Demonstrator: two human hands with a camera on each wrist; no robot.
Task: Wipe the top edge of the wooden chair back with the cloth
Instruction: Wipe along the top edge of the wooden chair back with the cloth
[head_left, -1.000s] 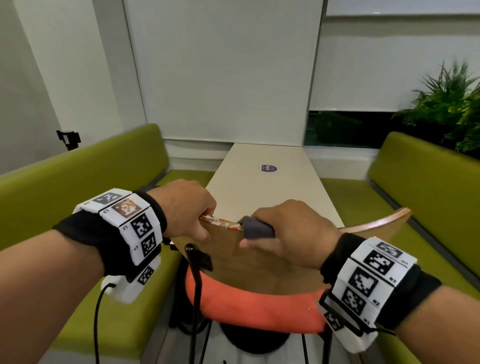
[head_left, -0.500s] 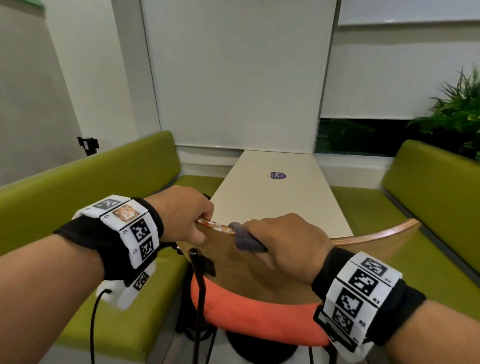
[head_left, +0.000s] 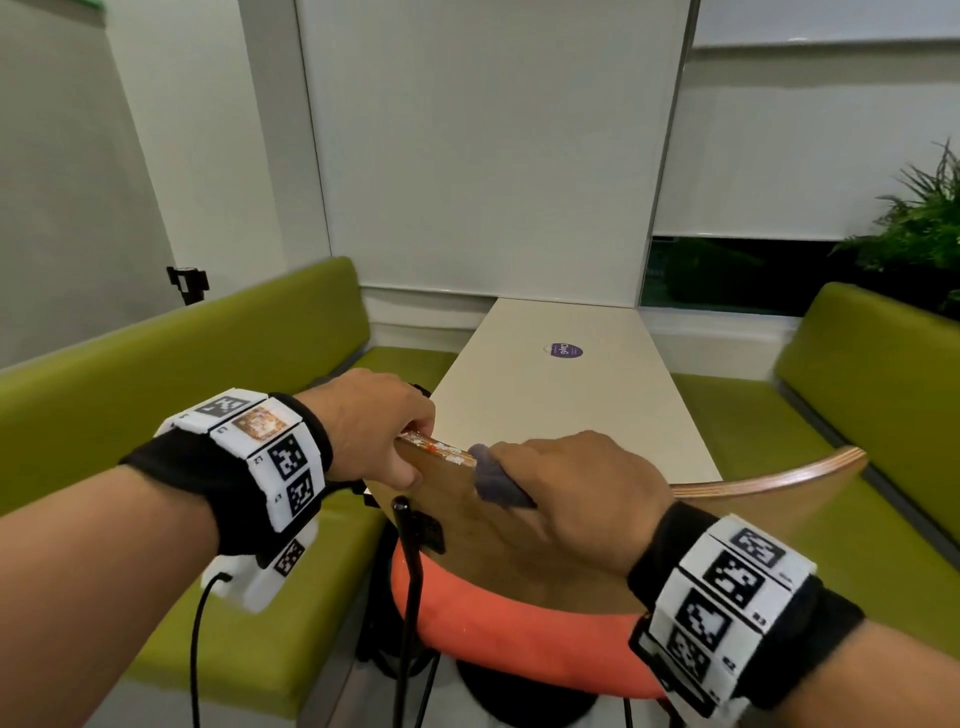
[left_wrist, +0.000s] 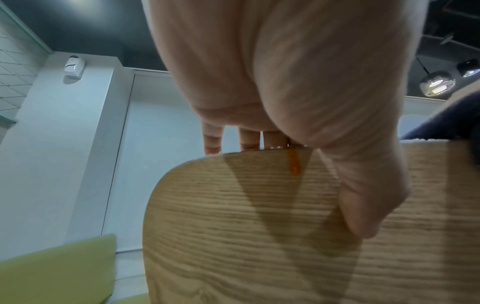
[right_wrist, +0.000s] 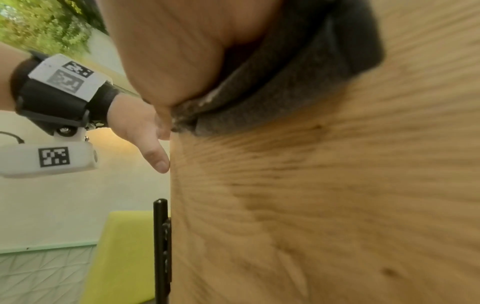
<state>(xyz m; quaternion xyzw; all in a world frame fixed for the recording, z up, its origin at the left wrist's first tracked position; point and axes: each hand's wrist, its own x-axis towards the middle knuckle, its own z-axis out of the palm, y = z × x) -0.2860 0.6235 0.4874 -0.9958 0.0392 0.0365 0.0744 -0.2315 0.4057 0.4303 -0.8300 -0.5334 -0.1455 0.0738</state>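
Observation:
The wooden chair back (head_left: 498, 551) curves across the middle of the head view, its top edge (head_left: 769, 480) running right. White and orange smears (head_left: 439, 451) lie on the edge between my hands. My left hand (head_left: 374, 431) grips the left end of the chair back, thumb on the near face (left_wrist: 363, 205), fingers over the far side. My right hand (head_left: 576, 488) grips a grey-purple cloth (head_left: 493, 480) folded over the top edge (right_wrist: 298, 86). An orange drip (left_wrist: 294, 162) runs down the wood under the left hand.
The chair has an orange seat (head_left: 519, 623) and a black frame post (head_left: 408, 571). Beyond it stands a long beige table (head_left: 571, 405) between two green benches (head_left: 156, 395) (head_left: 872, 384). A plant (head_left: 919, 228) is at the far right.
My right hand has slid the cloth leftwards along the top edge, closer to my left hand. The smeared stretch between the hands is shorter. The left hand keeps its hold.

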